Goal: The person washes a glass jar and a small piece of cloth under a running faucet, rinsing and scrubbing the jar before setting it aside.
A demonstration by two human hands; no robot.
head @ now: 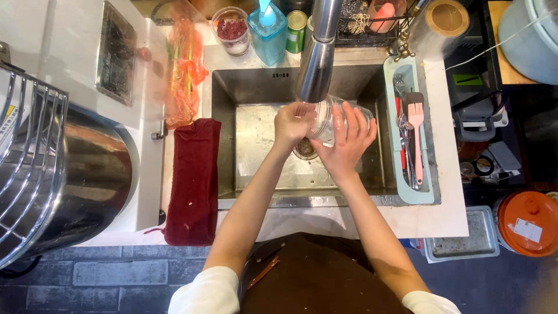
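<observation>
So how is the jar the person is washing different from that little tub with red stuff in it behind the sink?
The clear jar is tipped on its side, held by both the left hand and right hand under the faucet; the round tub stands upright, untouched, on the counter. The jar looks empty, while the tub holds something dark red. Both are see-through containers.

left hand (292, 125): grips mouth end of clear glass jar (325, 121), fingers at the rim
right hand (347, 139): wrapped round jar body, fingers spread
jar: tilted on its side, just under the steel faucet (318, 58), over the sink
sink (256, 93): steel, drain (304, 150) below the hands
left of sink: dark red towel (193, 180) draped over the counter edge
right of sink: pale green tray (427, 195) with pink brush (416, 131) and utensils
far left: big steel mixer bowl (87, 174), wire guard (29, 168)
</observation>
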